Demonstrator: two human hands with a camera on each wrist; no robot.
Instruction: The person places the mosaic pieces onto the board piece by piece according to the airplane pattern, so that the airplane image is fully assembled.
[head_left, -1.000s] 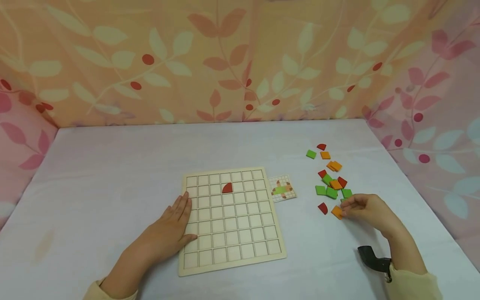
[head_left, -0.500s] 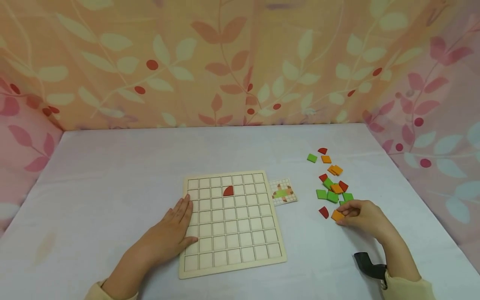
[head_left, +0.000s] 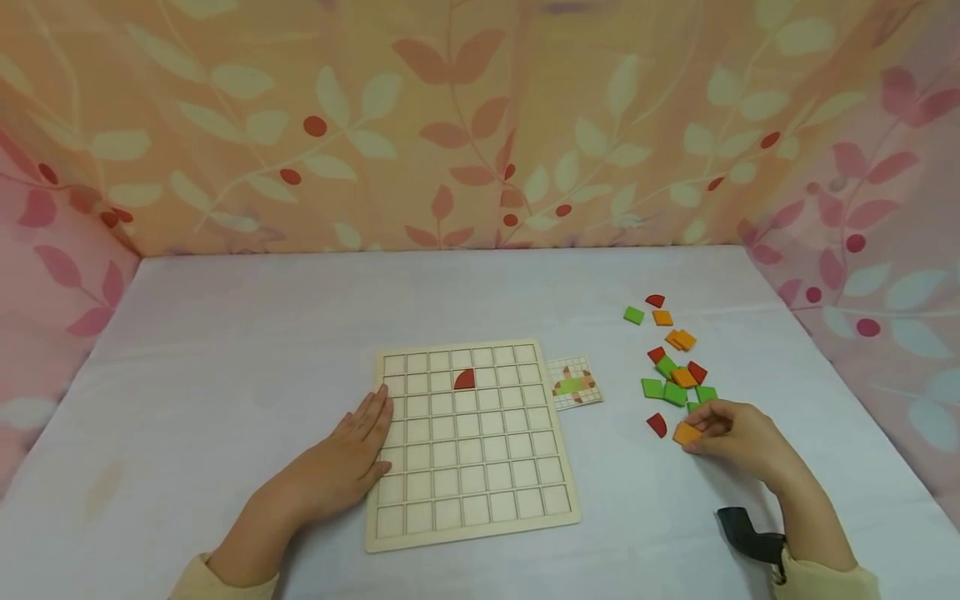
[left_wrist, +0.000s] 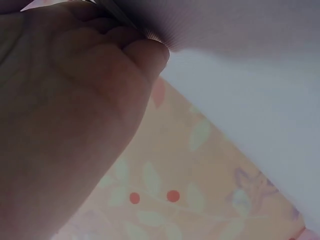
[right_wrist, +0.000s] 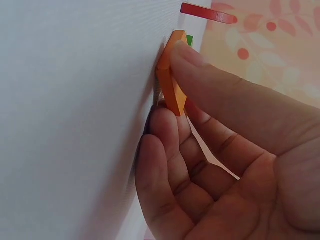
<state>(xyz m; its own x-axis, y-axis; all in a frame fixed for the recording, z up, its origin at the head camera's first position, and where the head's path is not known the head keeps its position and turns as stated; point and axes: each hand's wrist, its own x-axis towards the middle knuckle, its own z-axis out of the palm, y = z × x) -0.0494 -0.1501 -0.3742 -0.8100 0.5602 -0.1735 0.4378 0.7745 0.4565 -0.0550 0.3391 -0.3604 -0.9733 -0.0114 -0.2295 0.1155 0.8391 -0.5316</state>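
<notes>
My left hand (head_left: 337,462) lies with straight fingers on the left edge of a pale wooden grid board (head_left: 472,533). In the left wrist view the same hand (left_wrist: 75,110) shows dark and close, and the board is mostly out of sight. A red quarter-circle tile (head_left: 465,380) sits in one upper cell of the board. To the right, my right hand (head_left: 738,437) pinches an orange square tile (head_left: 686,433) low at the tablecloth. In the right wrist view my thumb presses the orange tile's edge (right_wrist: 175,92), with other fingers curled behind it.
A small pattern card (head_left: 576,383) lies at the board's right edge. Beyond the right hand are scattered green tiles (head_left: 652,388), orange tiles (head_left: 662,317) and red quarter-circle tiles (head_left: 657,425). A black curved device (head_left: 748,537) hangs at the right wrist. Patterned cloth walls (head_left: 480,125) border the table.
My right hand has shifted slightly left over the orange tile, its fingertips now farther round it. The left hand stays on the board. The whole head view has shifted a little.
</notes>
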